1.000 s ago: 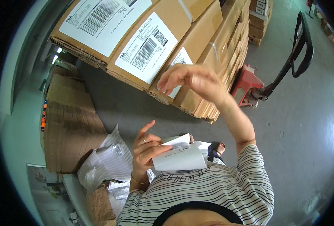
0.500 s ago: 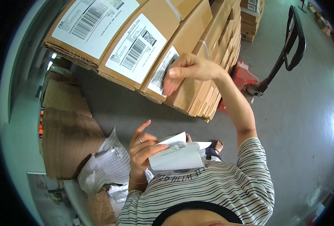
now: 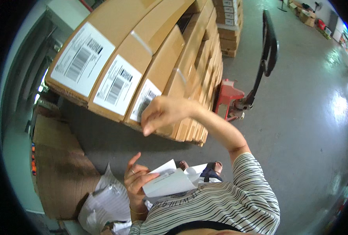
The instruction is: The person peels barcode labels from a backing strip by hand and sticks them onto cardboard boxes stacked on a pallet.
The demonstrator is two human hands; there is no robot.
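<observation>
In my left hand [image 3: 136, 178] is a small stack of white label sheets [image 3: 172, 183], curled at one end, held in front of my striped shirt. The index finger sticks up, apart from the sheets. My right hand [image 3: 162, 113] is in front of the third cardboard carton [image 3: 160, 64], with nothing seen in it. Its fingers hang down, loosely bent and slightly blurred, over the lower right of a white barcode label [image 3: 146, 96]. Whether they touch it I cannot tell. To the left, two more cartons bear similar labels, a middle one [image 3: 117, 84] and a large one [image 3: 83, 58].
Tall stacked cartons run back from the labelled row. Beyond them stand a red pallet jack [image 3: 229, 98] with a black handle [image 3: 270, 43] and another carton stack [image 3: 227, 23]. At left lean flattened cardboard sheets [image 3: 60, 164], beside white plastic wrapping [image 3: 107, 203]. The floor [image 3: 299, 137] is grey.
My right hand has come down and away from lying along the third label, its fingers now more bent. The view has shifted, showing more floor at right. My left hand keeps the label sheets.
</observation>
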